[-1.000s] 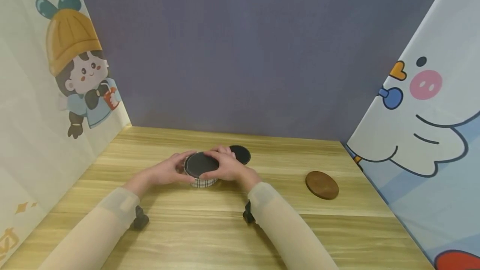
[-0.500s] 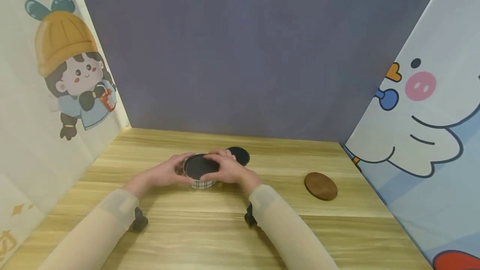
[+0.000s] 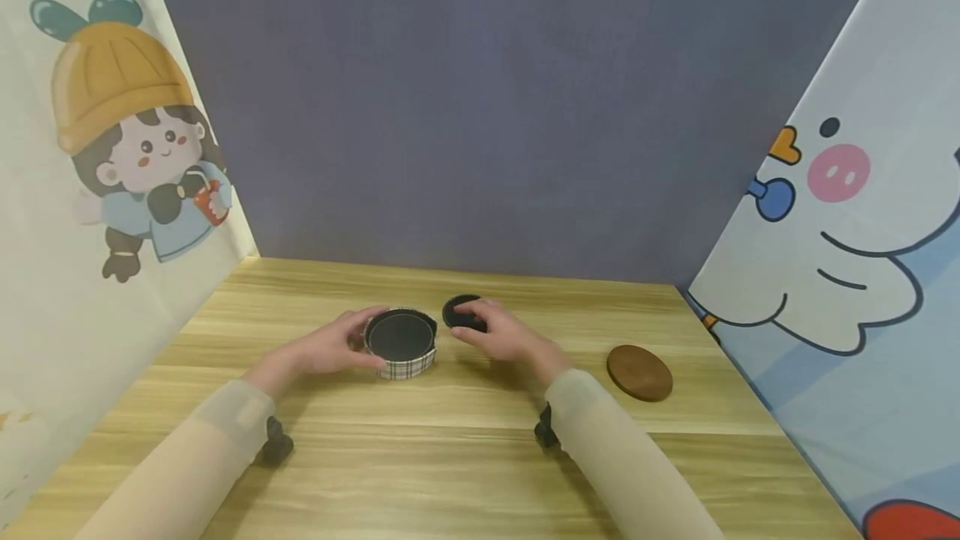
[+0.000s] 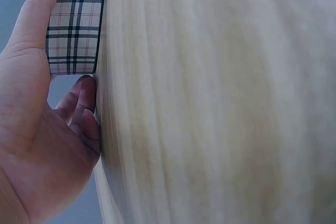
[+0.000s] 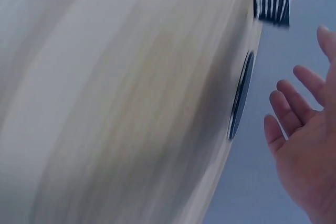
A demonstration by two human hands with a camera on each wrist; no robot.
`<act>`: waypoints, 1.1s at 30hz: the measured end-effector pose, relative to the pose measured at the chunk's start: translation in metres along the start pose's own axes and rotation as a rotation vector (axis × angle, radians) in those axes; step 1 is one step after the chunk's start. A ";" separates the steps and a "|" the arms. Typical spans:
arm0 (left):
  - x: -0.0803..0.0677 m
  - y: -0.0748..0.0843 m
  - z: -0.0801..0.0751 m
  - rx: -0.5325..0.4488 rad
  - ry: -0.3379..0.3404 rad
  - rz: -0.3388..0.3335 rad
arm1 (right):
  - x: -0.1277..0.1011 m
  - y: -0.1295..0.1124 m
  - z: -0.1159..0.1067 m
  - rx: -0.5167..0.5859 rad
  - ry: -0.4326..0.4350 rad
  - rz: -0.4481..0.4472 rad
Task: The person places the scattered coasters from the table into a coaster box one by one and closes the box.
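Fingers of the left hand (image 3: pixel 330 348) curl round the round plaid-sided holder (image 3: pixel 401 344) with a black disc inside, standing on the wooden surface (image 3: pixel 450 457). Right hand (image 3: pixel 504 337), fingers spread and relaxed, hovers over a black round coaster (image 3: pixel 459 312) just beside the holder.

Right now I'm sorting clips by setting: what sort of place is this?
Probably a small staged tabletop booth, not a lived-in room. A wooden table is boxed in by a plain purple backdrop and cartoon-printed side panels. On it lie only a plaid round tin and some coasters.
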State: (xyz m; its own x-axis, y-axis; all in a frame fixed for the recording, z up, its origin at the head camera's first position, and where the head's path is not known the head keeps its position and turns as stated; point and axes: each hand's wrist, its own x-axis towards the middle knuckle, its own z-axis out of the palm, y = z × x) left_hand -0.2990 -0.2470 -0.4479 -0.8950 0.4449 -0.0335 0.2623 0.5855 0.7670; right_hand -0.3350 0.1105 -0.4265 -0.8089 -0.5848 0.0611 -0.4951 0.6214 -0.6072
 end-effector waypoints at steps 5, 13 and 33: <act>0.000 -0.003 -0.001 -0.013 -0.004 0.009 | -0.011 0.018 -0.011 -0.010 -0.002 0.036; -0.001 -0.002 0.000 0.010 0.000 -0.002 | -0.025 0.041 -0.021 -0.023 -0.002 0.070; -0.005 0.009 -0.006 0.017 -0.003 0.017 | 0.004 0.043 -0.021 -0.036 -0.005 0.121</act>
State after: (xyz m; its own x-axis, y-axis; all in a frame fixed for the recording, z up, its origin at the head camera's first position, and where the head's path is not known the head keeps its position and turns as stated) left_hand -0.2942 -0.2478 -0.4372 -0.8890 0.4574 -0.0224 0.2840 0.5890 0.7566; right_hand -0.3666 0.1456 -0.4357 -0.8618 -0.5071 -0.0155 -0.4048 0.7058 -0.5814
